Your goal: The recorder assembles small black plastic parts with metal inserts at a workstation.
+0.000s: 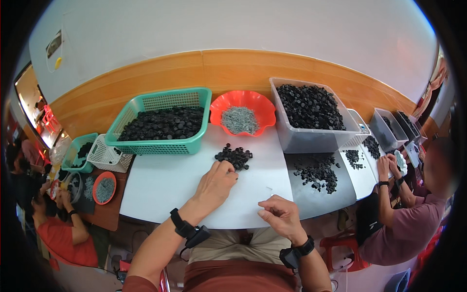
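In the head view, the left hand [216, 185] bends its fingers down at the near edge of a small pile of black parts [234, 156], which lies mid-table, in front of a red scalloped bowl [265, 118] of grey screws [240, 119]. Whether it pinches a part, I cannot tell. The right hand [282, 216] is by the table's near edge, fingers curled toward the thumb; its grip is unclear. A small, thin piece [269, 188] lies just beyond it.

The white table [160, 190] is bare left of the left forearm and between the pile and the grey panel [318, 200] on the right, where more loose black pieces [318, 174] lie. A green basket [158, 147] and a clear bin [311, 143] bound the far side.
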The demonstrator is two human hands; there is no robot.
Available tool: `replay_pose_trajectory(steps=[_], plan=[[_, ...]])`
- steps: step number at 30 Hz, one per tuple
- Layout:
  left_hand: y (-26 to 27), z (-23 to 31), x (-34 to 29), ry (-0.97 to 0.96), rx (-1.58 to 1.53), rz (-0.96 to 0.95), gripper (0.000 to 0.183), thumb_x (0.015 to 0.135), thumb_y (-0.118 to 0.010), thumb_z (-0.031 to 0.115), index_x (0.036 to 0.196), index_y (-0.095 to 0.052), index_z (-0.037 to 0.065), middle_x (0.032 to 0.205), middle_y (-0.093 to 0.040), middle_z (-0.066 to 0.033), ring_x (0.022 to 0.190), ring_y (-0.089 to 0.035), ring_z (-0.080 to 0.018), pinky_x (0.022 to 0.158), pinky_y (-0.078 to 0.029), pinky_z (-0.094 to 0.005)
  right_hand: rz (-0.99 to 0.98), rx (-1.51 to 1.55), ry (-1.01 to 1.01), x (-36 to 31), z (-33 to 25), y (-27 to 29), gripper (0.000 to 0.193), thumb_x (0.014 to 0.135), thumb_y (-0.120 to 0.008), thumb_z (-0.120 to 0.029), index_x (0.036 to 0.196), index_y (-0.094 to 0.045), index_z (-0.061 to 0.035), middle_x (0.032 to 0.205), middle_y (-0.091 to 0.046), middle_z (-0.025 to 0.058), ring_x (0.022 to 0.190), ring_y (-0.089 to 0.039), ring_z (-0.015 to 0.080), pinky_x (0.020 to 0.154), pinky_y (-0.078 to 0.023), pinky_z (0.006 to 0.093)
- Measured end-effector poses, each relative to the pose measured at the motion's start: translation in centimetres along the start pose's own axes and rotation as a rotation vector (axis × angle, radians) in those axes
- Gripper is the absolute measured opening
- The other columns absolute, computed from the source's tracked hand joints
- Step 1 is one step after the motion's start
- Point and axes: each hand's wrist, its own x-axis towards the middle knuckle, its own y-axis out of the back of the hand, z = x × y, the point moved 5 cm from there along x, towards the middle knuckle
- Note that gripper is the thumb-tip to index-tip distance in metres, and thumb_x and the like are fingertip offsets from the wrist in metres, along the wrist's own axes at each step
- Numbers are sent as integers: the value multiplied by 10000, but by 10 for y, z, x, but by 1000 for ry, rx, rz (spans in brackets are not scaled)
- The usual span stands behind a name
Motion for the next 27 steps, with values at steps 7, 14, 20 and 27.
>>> replay_pose_trajectory(steps=[7,14,20,27], plan=[[5,13,-2,-86,17,8,133,842,-727,104,943,-675,34,1102,-641,-73,990,-617,-274,797,-555,-385,44,-17,73,-2,-5,6,164,886,-751,-29,1050,-743,-16,832,-628,22,682,-555,75,589,-451,234],[-3,16,-11,-91,-93,34,132,827,-730,70,946,-679,44,967,-706,-86,924,-660,-278,795,-559,-380,180,-521,94,24,-26,29,198,819,-738,46,1006,-721,-16,891,-668,92,695,-618,162,630,-500,277],[2,29,-15,-102,-253,48,108,822,-733,63,919,-692,37,949,-710,-98,860,-679,-292,768,-565,-373,100,-865,193,41,-19,23,191,808,-729,-37,999,-724,-46,944,-712,93,798,-669,285,726,-545,366],[0,27,-25,79,-585,53,150,842,-761,53,986,-724,27,978,-713,-103,810,-709,-222,726,-581,-306,45,-921,120,46,-7,20,139,829,-691,-46,966,-681,-68,918,-693,75,880,-650,295,718,-532,424]])
